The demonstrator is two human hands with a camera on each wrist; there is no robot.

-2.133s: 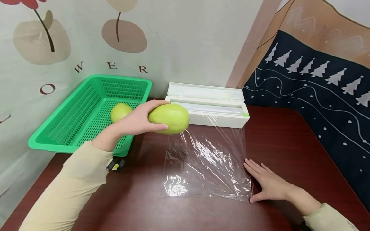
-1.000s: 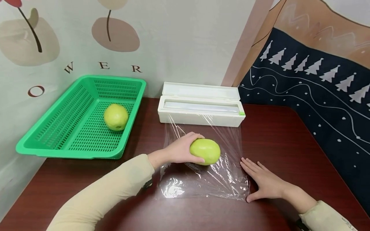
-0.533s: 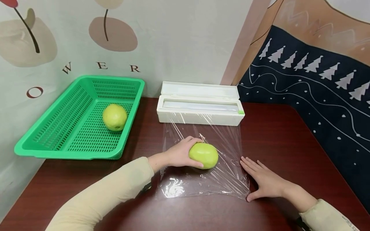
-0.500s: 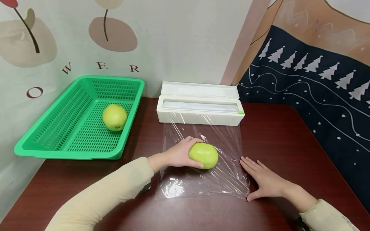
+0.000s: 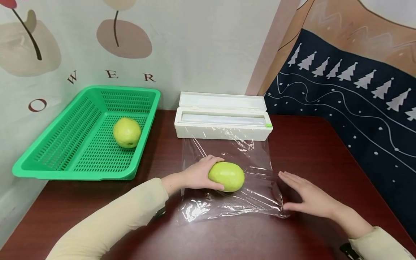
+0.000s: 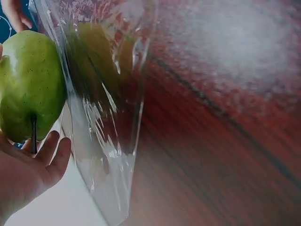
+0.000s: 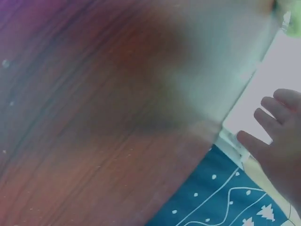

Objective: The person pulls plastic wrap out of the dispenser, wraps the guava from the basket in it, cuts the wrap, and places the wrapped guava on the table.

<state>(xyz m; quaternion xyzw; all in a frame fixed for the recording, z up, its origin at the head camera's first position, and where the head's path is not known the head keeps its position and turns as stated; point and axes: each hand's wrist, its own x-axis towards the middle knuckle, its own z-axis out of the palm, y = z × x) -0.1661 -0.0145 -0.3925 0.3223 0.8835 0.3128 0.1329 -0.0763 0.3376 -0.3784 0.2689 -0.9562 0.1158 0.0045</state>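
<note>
My left hand (image 5: pixel 202 173) grips a green pear (image 5: pixel 229 177) lying on its side over the sheet of cling film (image 5: pixel 260 186). The pear's dark stem (image 6: pixel 33 134) shows in the left wrist view, beside the curled fingers. The film is clear and creased, drawn out from a white cling film box (image 5: pixel 224 133) whose lid stands up at the back. To the right of the film's edge, my right hand (image 5: pixel 312 196) is held with its fingers extended, holding nothing. The film's near right corner is crumpled close to its thumb.
At the left, a green plastic basket (image 5: pixel 138 162) holds a second pear (image 5: pixel 127 133). A small green piece (image 5: pixel 268 125) sits at the box's right end. The dark red table (image 5: pixel 312 144) meets printed cloths behind and on the right.
My left hand brought the pear from beside the basket down over the film, then stayed nearly still. Lately my right hand left the film's right edge, moving slightly right; the film's corner shifted.
</note>
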